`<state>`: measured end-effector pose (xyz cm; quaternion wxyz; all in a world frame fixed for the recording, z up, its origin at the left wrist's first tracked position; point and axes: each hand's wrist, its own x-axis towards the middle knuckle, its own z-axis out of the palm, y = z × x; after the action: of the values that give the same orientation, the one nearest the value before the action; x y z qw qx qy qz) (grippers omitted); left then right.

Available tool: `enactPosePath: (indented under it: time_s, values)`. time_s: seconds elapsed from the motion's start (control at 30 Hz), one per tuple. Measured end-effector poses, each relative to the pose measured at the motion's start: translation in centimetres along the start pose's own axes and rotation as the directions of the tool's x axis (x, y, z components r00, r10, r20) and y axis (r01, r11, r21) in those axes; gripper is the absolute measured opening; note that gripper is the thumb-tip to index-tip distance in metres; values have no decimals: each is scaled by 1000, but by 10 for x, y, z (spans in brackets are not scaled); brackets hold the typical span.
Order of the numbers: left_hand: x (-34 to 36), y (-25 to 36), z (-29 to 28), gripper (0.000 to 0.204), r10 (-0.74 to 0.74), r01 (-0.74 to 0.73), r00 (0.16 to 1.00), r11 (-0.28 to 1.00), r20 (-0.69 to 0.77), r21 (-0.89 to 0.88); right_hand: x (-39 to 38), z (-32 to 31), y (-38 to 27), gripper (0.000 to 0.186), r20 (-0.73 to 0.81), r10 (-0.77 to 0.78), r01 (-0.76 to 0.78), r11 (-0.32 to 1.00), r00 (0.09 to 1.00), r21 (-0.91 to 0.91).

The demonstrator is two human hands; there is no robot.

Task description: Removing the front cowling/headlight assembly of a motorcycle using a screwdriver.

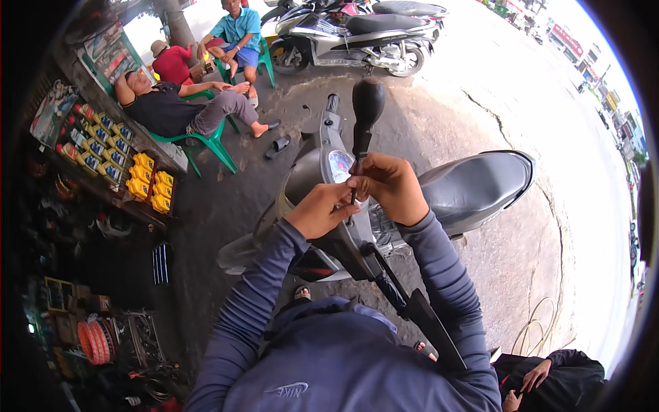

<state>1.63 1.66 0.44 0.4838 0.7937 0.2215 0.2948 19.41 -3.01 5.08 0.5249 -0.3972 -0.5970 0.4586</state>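
Observation:
My left hand (322, 209) and my right hand (388, 189) meet over a grey scooter's handlebar area, fingers closed around the thin black stem of a mirror (367, 103), whose dark head points away from me. Their fingertips overlap, so the exact grip point is partly hidden. Beside them is the instrument panel (338, 166); the black seat (467, 182) extends to the right. Another long black part (432, 329), apparently the second mirror, hangs from the near end of the handlebar beside my right forearm.
Three people (171, 103) sit on green chairs at upper left. Parked scooters (357, 34) stand behind. A shelf of bottles (96, 144) and dark workshop items (96, 340) line the left. Another person (549, 378) is at lower right, near a coiled hose (528, 323). A road runs along the right.

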Motion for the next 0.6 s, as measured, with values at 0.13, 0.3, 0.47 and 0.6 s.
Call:
enactPosePath:
  time_s: [0.13,0.3,0.47,0.6]
  values:
    - [-6,-8,-7,20,-28,28,1000,999,9,-38,-2,6,-6,15,-90,-17,23,997,996,71]
    - [-3,7,0,18,-20,22,1000,988,-17,151,-5,-2,4,12,-74,-53,55,998,996,22]
    - [-1,3,-2,17,-4,2,1000,975,5,223,-8,9,0,9,-180,-134,119,989,974,-92]
    - [2,8,-4,15,-55,43,997,975,52,216,-8,9,5,10,-188,-137,120,988,973,-98]
